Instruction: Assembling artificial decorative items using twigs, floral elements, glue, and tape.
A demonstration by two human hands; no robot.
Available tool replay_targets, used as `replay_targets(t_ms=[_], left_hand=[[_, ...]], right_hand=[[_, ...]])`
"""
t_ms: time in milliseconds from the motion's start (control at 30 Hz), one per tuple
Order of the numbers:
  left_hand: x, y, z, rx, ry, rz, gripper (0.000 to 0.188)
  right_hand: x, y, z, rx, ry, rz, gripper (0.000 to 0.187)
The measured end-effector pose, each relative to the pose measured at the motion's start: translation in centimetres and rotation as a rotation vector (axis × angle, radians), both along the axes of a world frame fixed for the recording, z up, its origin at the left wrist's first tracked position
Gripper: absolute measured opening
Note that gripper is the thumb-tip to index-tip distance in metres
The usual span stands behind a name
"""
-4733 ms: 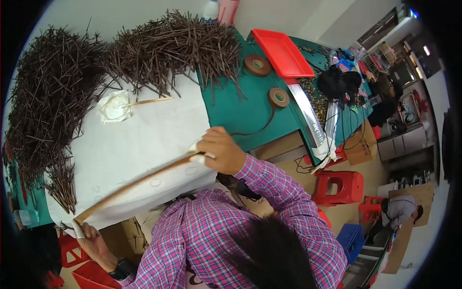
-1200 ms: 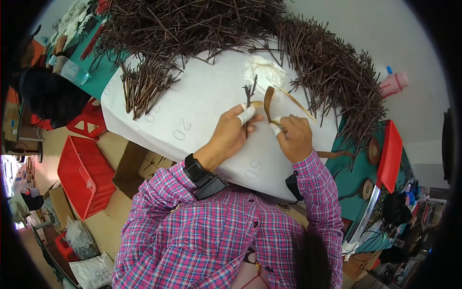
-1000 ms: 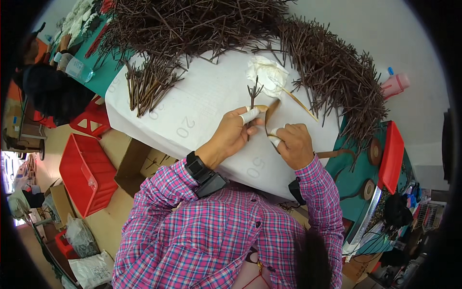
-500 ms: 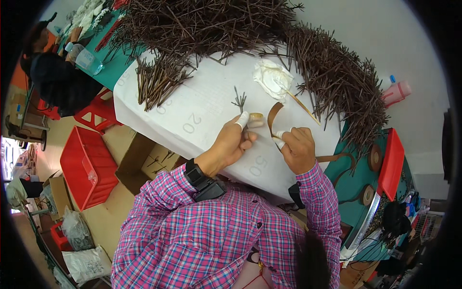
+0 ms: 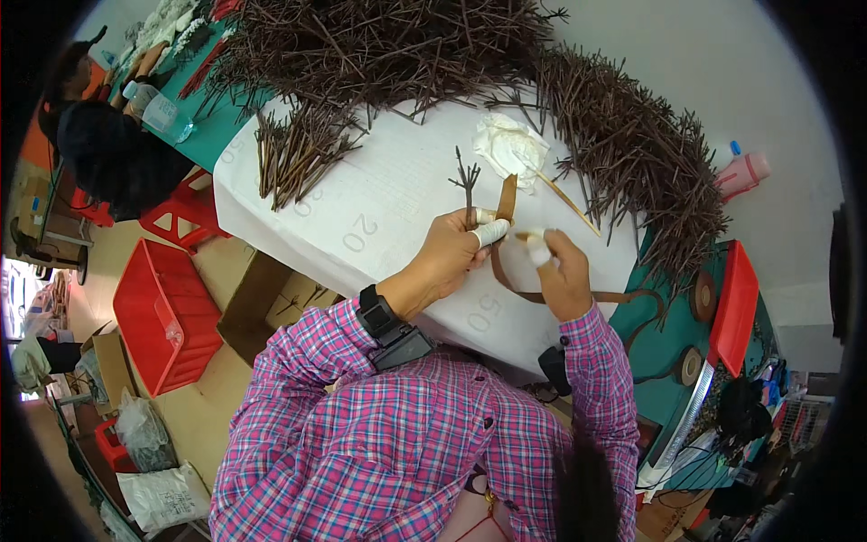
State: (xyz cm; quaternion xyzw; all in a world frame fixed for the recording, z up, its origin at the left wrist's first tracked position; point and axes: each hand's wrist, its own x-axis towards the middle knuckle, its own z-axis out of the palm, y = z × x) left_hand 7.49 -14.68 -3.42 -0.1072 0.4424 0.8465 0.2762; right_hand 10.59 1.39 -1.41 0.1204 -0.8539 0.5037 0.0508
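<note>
My left hand [image 5: 442, 257], its thumb and finger wrapped in white coverings, is closed around a small dark brown forked twig [image 5: 467, 181]. A strip of brown tape [image 5: 508, 197] is pinched in the same fingers, its free end standing up beside the twig. From there the tape hangs down and runs rightward behind my right hand. My right hand [image 5: 567, 275] is just right of the tape, thumb and forefinger slightly apart with nothing visible in them; the fingertips are a little blurred. Beyond lies a crumpled white sheet with white paste [image 5: 513, 149] and a thin wooden stick [image 5: 569, 203].
A large heap of brown twigs [image 5: 388, 45] spans the table's far side, continuing at right [image 5: 623, 144]. A smaller twig bundle [image 5: 293, 158] lies left. Tape rolls [image 5: 703, 296] and a red tray [image 5: 736, 307] are at right. A red crate [image 5: 163, 316] stands left; another person [image 5: 113, 154] sits far left.
The tape's free end has passed from my right hand to my left fingers, next to the twig. My left hand has shifted right, and my right hand has come off the tape's end.
</note>
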Motion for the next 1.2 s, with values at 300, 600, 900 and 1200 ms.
replay_targets(t_ms=[300,600,900,1200], left_hand=[[0.3,-0.6,0.4,-0.147,0.081,-0.025,0.017],[0.1,-4.7,0.7,-0.214,0.263,0.224,0.024],[4.3,-7.7,0.8,-0.071,0.485,-0.018,0.020],[5.1,-6.8,-1.9,-0.030,0.569,0.039,0.016]], right_hand=[[-2.1,-1.9,-1.3,-0.610,-0.118,-0.156,0.008],[-2.0,0.0,0.5,-0.388,-0.390,0.066,0.012],[-4.4,-8.0,-3.5,-0.238,-0.143,0.292,0.007],[-7.8,-10.3,-4.4,-0.076,-0.310,0.451,0.035]])
